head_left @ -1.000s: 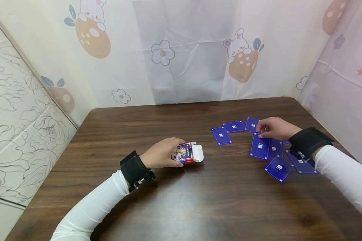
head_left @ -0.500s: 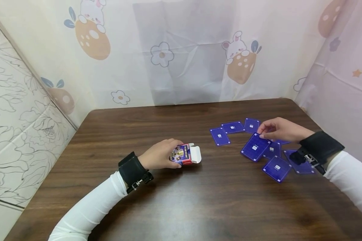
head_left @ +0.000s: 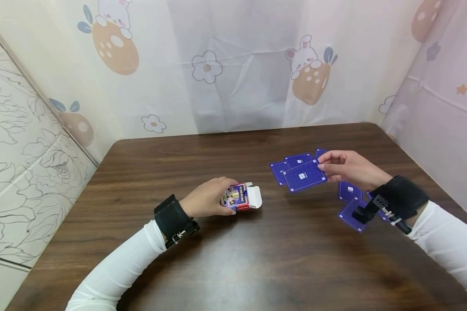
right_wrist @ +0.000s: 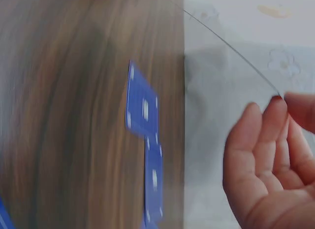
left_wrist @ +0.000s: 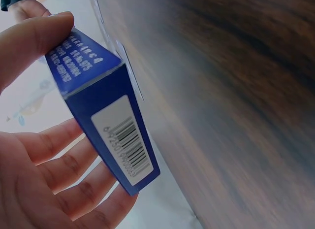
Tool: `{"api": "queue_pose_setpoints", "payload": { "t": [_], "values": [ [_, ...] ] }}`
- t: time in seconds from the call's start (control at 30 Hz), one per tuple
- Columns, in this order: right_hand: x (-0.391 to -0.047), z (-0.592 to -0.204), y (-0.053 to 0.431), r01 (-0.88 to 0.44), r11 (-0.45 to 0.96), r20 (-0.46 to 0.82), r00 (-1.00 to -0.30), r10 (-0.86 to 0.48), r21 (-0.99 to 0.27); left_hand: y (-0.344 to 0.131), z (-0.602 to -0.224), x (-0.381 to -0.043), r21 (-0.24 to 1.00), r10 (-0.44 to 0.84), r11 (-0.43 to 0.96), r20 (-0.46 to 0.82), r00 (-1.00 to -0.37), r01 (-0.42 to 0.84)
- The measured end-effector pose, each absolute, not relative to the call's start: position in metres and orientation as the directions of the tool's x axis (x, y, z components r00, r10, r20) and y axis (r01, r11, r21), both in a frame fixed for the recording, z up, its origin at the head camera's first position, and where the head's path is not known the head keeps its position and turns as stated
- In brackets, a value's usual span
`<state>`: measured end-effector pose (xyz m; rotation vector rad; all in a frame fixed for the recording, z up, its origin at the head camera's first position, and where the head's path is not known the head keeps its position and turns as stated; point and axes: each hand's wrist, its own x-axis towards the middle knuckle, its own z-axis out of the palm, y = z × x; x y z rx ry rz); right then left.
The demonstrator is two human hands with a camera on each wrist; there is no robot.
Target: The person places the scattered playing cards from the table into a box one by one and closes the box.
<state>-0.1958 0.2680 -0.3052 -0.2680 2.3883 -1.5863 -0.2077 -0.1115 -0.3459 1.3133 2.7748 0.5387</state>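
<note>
My left hand (head_left: 206, 198) grips a small blue and red card box (head_left: 235, 197) between thumb and fingers, its white flap (head_left: 254, 197) standing open to the right. A barcode label (left_wrist: 124, 140) shows on the box's end in the left wrist view. Over the table at the right, my right hand (head_left: 350, 167) pinches one blue playing card (head_left: 304, 176) by its edge. That card appears edge-on as a thin line in the right wrist view. Beneath and behind it lie other blue cards (head_left: 298, 160), partly covered. More cards (head_left: 349, 191) lie below the right hand, some hidden by the wrist.
The dark wooden table (head_left: 233, 268) reaches back to a patterned curtain (head_left: 241, 65). A pale flowered panel (head_left: 31, 142) stands along the left side. Black wrist straps (head_left: 173, 220) with camera mounts are worn on both forearms.
My right hand has lifted the card and carried it left, turning it from upright to sideways, over the other cards. The left hand keeps its hold on the box in about the same place.
</note>
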Motion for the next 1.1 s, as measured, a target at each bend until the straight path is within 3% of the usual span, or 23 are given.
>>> {"api": "queue_pose_setpoints", "payload": {
  "t": [0.23, 0.47, 1.1],
  "values": [
    [-0.189, -0.31, 0.244, 0.123, 0.112, -0.153, -0.932, -0.328, -0.986, -0.107, -0.343, -0.207, 0.314, 0.764, 0.571, 0.136, -0.63, 0.759],
    [-0.186, -0.32, 0.226, 0.207, -0.069, -0.16, -0.894, -0.418, -0.976, -0.105, -0.342, -0.208, 0.307, 0.758, 0.584, 0.124, -0.64, 0.751],
    [-0.185, -0.342, 0.204, 0.244, -0.129, -0.154, -0.864, -0.48, -0.961, -0.105, -0.342, -0.208, 0.31, 0.756, 0.585, 0.126, -0.642, 0.75]
  ]
}}
